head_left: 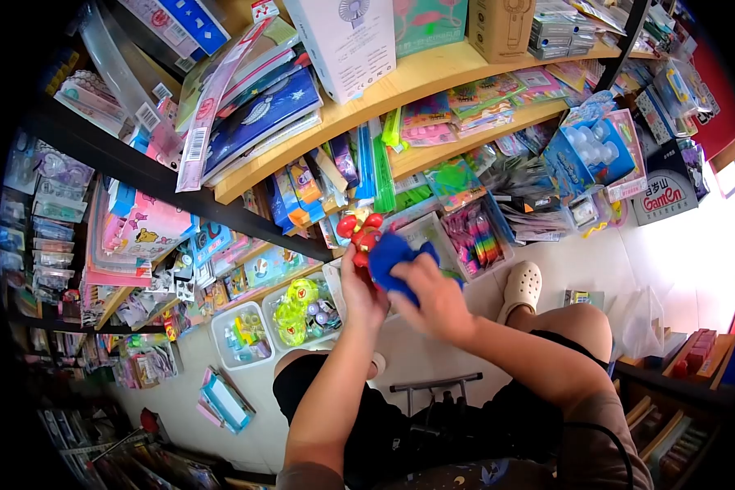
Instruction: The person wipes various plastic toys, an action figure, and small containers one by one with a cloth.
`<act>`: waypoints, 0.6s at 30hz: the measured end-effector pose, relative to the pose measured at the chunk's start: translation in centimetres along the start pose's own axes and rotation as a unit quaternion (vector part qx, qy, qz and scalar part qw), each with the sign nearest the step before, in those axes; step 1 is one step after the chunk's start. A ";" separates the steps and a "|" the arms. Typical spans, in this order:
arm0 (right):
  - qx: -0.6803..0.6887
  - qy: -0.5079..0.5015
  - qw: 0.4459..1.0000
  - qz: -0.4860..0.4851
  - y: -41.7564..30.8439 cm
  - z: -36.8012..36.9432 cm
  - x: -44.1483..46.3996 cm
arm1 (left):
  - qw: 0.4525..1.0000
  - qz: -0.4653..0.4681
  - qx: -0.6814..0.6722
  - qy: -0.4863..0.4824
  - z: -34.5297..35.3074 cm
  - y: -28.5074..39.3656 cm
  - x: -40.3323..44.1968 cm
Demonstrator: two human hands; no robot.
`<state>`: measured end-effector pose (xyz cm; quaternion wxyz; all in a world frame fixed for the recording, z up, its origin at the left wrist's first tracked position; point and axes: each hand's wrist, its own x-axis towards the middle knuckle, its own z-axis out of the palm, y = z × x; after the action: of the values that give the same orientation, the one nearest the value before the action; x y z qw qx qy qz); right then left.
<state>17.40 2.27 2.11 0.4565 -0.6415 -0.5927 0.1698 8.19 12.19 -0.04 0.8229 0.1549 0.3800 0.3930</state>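
Observation:
My left hand [363,296] is closed around a small red toy [366,235] with round knobs on top, held upright in front of the shelves. A bunched blue cloth [390,260] is gripped in my right hand [434,300], its fingers curled over it. The cloth lies against the right side of the toy and covers part of it. Below my left hand is a white bin [263,336] with yellow-green packs [296,310] in it. To the right of the cloth, a bin holds rainbow-coloured packs [475,238].
Wooden shelves [400,77] crowded with books, boxes and packaged goods rise in front. A blue display box [581,155] and a dark carton [665,184] stand at right. Light blue boxes [224,400] lie on the floor. A metal stool frame [437,382] shows between my legs.

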 end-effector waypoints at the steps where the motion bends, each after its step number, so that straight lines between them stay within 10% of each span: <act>1: -0.029 -0.029 0.999 0.017 0.0 0.5 -0.6 | 0.999 -0.002 -0.024 -0.037 -0.3 -0.3 0.1; 7: 0.151 0.057 0.955 0.247 3.8 1.7 0.5 | 0.996 -0.014 -0.063 -0.059 -0.2 0.4 0.4; 11: 0.499 0.022 0.720 0.481 3.8 2.3 0.1 | 0.987 0.041 -0.058 -0.143 0.1 0.5 0.1; 14: 0.634 -0.031 0.592 0.497 3.2 0.8 1.1 | 0.975 0.143 0.043 -0.162 0.7 0.5 0.0; 18: 0.675 -0.001 0.609 0.417 3.9 -1.4 2.7 | 0.940 0.209 0.220 -0.153 -0.2 0.2 0.0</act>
<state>21.44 4.64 0.64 0.6394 -0.3294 0.0203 0.6944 7.93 12.36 -0.06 0.7160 0.4664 0.2857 0.4339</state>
